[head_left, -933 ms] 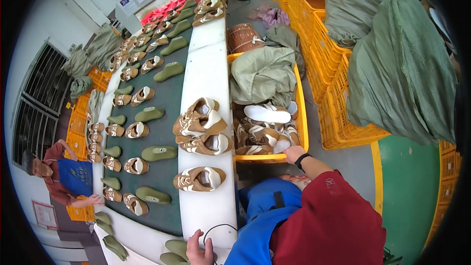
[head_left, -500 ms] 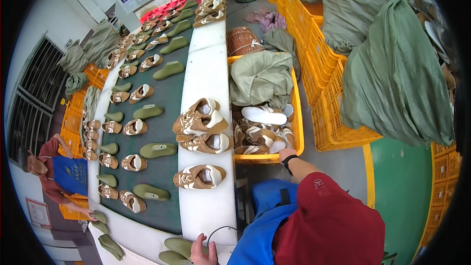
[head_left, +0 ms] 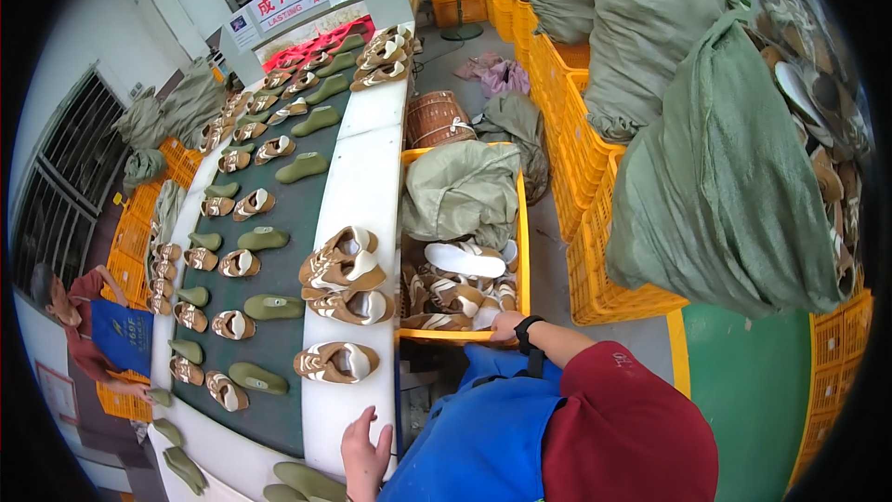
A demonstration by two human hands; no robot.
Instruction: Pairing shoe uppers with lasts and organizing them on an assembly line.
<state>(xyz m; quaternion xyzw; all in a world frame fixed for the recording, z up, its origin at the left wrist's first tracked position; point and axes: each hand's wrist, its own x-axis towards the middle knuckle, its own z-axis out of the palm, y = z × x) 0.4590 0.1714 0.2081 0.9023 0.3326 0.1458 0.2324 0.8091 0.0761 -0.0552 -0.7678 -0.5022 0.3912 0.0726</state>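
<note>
At the near end of the yellow plastic crate (head_left: pixel 446 336), my right hand (head_left: pixel 506 326) is closed on the rim near the right corner, its fingertips partly hidden. In the crate lie several brown-and-white sneakers (head_left: pixel 452 297), a white insole-shaped piece (head_left: pixel 465 259) and a crumpled green sack (head_left: pixel 462 191). My left hand (head_left: pixel 365 451) is open above the white table edge (head_left: pixel 321 429), fingers apart and holding nothing. Close by it are green shoe lasts (head_left: pixel 307 481). A single sneaker (head_left: pixel 336 363) and a small stack of sneakers (head_left: pixel 344 270) stand on the white ledge.
A dark green conveyor belt (head_left: pixel 279 333) carries rows of sneakers and green lasts. Across it, a co-worker in a blue apron (head_left: pixel 123 335) touches a last. On my right, stacked yellow crates (head_left: pixel 604 265) bear large green sacks (head_left: pixel 725 195). A woven basket (head_left: pixel 437 119) stands beyond my crate.
The view has shifted, so table and crate appear lower and further left. My left hand has risen away from the lasts, fingers spreading. My right hand stays at the crate's near rim.
</note>
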